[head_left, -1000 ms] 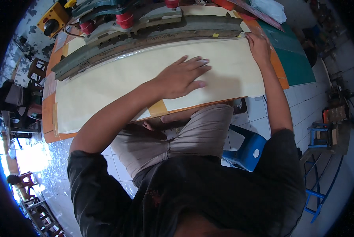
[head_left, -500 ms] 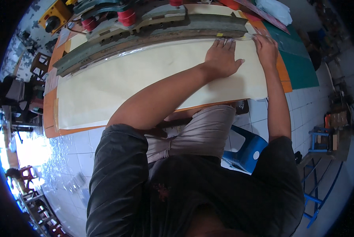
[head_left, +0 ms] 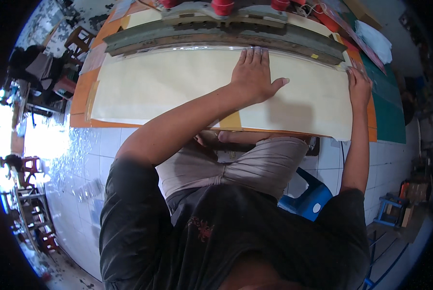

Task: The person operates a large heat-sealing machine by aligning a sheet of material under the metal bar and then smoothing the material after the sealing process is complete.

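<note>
A wide cream sheet [head_left: 177, 82] lies over the table in front of me, with a strip of clear plastic film [head_left: 197, 48] along its far edge. Behind that edge runs a long grey metal bar [head_left: 255, 36]. My left hand [head_left: 252, 77] rests flat on the sheet, palm down and thumb spread, its fingertips on the film close to the bar. At the sheet's far right corner my right hand [head_left: 360, 89] has its fingers bent over the edge near the bar's end. Its fingertips are partly hidden.
Red cylindrical parts [head_left: 222, 7] stand above the bar. An orange tabletop [head_left: 81, 108] shows around the sheet, and a green mat [head_left: 390, 116] lies to the right. A blue plastic stool [head_left: 308, 195] stands below on the tiled floor, beside my legs.
My left hand has slid leftward along the bar, away from its yellow mark. My right hand stays at the sheet's far right corner. The whole view has shifted.
</note>
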### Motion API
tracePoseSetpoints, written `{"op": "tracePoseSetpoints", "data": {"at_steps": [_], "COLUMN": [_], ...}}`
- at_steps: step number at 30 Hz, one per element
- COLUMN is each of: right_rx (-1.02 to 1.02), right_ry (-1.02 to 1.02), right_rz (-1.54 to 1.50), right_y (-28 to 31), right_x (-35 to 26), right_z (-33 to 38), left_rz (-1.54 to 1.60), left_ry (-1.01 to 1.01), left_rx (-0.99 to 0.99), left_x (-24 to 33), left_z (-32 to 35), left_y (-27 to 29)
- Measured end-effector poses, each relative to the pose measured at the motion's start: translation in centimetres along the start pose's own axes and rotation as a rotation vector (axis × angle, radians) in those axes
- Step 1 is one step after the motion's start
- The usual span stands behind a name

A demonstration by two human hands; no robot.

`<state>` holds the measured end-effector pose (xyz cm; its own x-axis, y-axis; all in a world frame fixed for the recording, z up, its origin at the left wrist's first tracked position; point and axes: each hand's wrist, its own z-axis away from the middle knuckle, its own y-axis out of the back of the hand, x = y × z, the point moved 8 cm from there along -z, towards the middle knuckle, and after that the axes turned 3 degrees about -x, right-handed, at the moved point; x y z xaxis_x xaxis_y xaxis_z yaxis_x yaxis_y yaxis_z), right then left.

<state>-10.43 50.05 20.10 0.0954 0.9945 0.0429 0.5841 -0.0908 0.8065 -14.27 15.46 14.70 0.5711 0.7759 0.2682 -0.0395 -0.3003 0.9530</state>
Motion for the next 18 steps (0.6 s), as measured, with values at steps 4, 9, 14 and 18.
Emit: {"op": "tracePoseSetpoints", "data": {"at_steps": [4, 9, 14, 18], "right_rx": [-0.01, 0.017, -0.026, -0.049], "right_ry": [0.005, 0.045, 0.011, 0.0], "right_rz": [-0.014, -0.031, -0.058, -0.078], "right_y": [-0.2, -0.1, -0.2, 0.1], "right_x": [0.2, 0.1, 0.0, -0.3], "right_z": [-0.1, 0.0, 0.0, -0.1], "left_rz": [-0.025, -0.059, -0.129, -0.135], "left_ry": [0.071, 0.162, 0.31, 0.395], "left_rx": [0.023, 0.096, 0.093, 0.081], "left_x": [-3.3, -7.6, -13.0, -17.1], "left_z": [1.7, 4.7, 7.0, 9.0], "left_y": [1.3, 3.2, 5.2, 6.7]}}
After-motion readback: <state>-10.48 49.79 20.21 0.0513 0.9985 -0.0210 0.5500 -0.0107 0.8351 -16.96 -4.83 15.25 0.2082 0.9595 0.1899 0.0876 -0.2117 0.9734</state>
